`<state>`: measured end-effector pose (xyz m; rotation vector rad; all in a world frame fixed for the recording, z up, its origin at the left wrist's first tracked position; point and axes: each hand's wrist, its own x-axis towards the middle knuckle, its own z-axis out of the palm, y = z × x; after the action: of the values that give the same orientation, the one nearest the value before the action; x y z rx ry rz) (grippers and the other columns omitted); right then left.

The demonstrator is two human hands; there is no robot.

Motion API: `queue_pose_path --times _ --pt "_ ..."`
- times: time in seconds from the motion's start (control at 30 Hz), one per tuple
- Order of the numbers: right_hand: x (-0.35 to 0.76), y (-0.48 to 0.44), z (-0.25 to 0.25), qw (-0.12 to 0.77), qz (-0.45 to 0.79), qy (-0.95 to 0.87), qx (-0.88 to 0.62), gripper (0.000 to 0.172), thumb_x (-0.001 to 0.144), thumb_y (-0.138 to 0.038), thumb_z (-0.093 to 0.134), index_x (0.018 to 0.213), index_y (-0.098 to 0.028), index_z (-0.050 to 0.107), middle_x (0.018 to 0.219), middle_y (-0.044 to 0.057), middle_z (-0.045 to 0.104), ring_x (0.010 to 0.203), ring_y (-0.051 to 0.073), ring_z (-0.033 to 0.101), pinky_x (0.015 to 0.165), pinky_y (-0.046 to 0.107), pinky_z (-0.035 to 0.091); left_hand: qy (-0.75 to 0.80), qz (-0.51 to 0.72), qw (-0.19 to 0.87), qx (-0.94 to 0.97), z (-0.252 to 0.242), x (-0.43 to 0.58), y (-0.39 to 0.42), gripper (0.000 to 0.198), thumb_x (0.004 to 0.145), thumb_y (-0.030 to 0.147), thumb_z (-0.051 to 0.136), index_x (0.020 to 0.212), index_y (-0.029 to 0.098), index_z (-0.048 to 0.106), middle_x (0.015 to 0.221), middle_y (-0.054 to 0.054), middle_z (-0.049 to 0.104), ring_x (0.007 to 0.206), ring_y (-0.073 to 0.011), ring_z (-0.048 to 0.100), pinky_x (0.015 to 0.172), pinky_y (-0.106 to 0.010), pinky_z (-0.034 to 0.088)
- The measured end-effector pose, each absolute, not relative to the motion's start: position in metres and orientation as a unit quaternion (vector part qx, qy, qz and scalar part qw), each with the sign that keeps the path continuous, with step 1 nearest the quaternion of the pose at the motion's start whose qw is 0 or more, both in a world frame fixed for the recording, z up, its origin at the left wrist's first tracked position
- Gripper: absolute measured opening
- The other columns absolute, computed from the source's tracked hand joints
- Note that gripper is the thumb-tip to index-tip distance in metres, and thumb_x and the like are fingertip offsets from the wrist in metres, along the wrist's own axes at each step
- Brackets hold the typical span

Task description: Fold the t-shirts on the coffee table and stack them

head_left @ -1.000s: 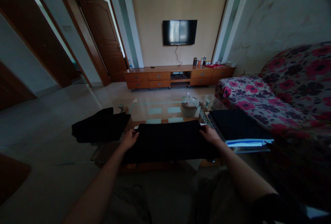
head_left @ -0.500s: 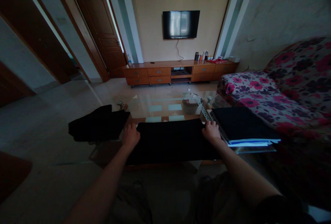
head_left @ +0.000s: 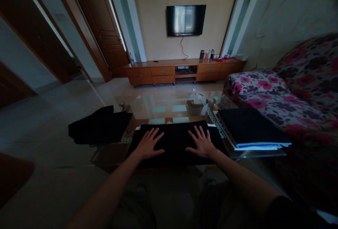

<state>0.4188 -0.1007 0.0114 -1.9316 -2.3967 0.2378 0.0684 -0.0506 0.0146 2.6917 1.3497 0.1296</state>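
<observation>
- Black cloth (head_left: 175, 141) lying flat at the six o'clock side of the glass tabletop (head_left: 144, 110).
- Left hand (head_left: 147, 146) on its nine o'clock half, right hand (head_left: 203, 146) on its three o'clock half; I see all their fingers spread apart.
- Dark bundle (head_left: 97, 128) towards nine, dark-topped stack (head_left: 250, 127) towards three.

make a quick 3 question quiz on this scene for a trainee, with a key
1. How do the left hand and right hand lie on the black cloth?
2. True or false: the television is on the wall above the wooden cabinet.
3. Fill in: the dark folded stack is to the ____ of the black cloth.

Key
1. Palms down, fingers spread.
2. True.
3. Right.
</observation>
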Motion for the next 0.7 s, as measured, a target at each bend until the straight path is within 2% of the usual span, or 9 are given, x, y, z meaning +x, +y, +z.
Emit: queue_pose_path --times 0.13,0.3,0.4,0.5,0.57,0.63,0.7 --pt "0.411 -0.101 0.016 0.039 0.063 -0.785 -0.615 0.11 0.076 -0.091 0.041 0.162 -0.024 0.023 0.168 0.017 0.003 0.152 0.044 -0.004 0.115 0.068 -0.002 0.455 0.059 0.05 0.887 0.017 0.086 -0.055 0.098 0.077 0.084 0.051 0.157 0.03 0.033 0.169 -0.007 0.015 0.154 -0.0367 0.01 0.123 -0.055 0.007" --pt "0.405 -0.105 0.011 0.042 0.084 -0.796 -0.598 0.103 0.077 -0.09 0.04 0.161 -0.031 0.024 0.168 0.014 0.003 0.152 0.046 -0.002 0.113 0.072 0.0 0.44 0.051 0.076 0.893 0.008 0.098 -0.061 0.099 0.077 0.084 0.05 0.159 0.036 0.023 0.169 -0.004 0.013 0.155 -0.0375 0.006 0.122 -0.056 0.009" --pt "0.399 -0.102 0.011 0.047 0.081 -0.79 -0.606 0.102 0.077 -0.09 0.043 0.158 -0.029 0.033 0.168 0.016 0.011 0.152 0.046 0.003 0.113 0.072 0.0 0.45 0.04 0.073 0.889 0.009 0.102 -0.059 0.093 0.078 0.083 0.05 0.157 0.036 0.031 0.167 -0.006 0.022 0.153 -0.0396 0.012 0.121 -0.058 0.013" --pt "0.383 -0.089 0.019 0.091 0.049 -0.779 -0.618 0.081 0.091 -0.078 0.035 0.149 -0.023 0.048 0.163 0.018 0.028 0.151 0.038 0.018 0.118 0.064 0.005 0.478 0.068 0.039 0.875 0.014 0.114 -0.051 0.07 0.093 0.07 0.038 0.152 0.032 0.042 0.159 -0.008 0.04 0.147 -0.0349 0.03 0.119 -0.055 0.021" --pt "0.368 -0.076 0.026 0.131 0.02 -0.773 -0.621 0.066 0.1 -0.064 0.027 0.145 -0.022 0.052 0.16 0.016 0.034 0.149 0.03 0.026 0.12 0.056 0.009 0.487 0.095 0.009 0.868 0.017 0.126 -0.043 0.062 0.1 0.058 0.032 0.151 0.026 0.043 0.156 -0.01 0.044 0.144 -0.0297 0.036 0.119 -0.05 0.025" --pt "0.353 -0.062 0.03 0.154 0.002 -0.767 -0.623 0.06 0.104 -0.055 0.025 0.147 -0.021 0.049 0.161 0.014 0.033 0.149 0.027 0.025 0.121 0.051 0.011 0.49 0.113 -0.014 0.865 0.017 0.138 -0.036 0.062 0.1 0.053 0.034 0.152 0.021 0.04 0.158 -0.011 0.04 0.146 -0.0273 0.034 0.12 -0.046 0.025" --pt "0.342 -0.052 0.029 0.15 0.002 -0.763 -0.628 0.06 0.104 -0.051 0.028 0.153 -0.02 0.041 0.165 0.013 0.025 0.152 0.027 0.019 0.122 0.049 0.01 0.504 0.119 -0.026 0.855 0.013 0.148 -0.03 0.067 0.099 0.055 0.037 0.155 0.019 0.035 0.163 -0.011 0.033 0.15 -0.0278 0.027 0.123 -0.046 0.021"
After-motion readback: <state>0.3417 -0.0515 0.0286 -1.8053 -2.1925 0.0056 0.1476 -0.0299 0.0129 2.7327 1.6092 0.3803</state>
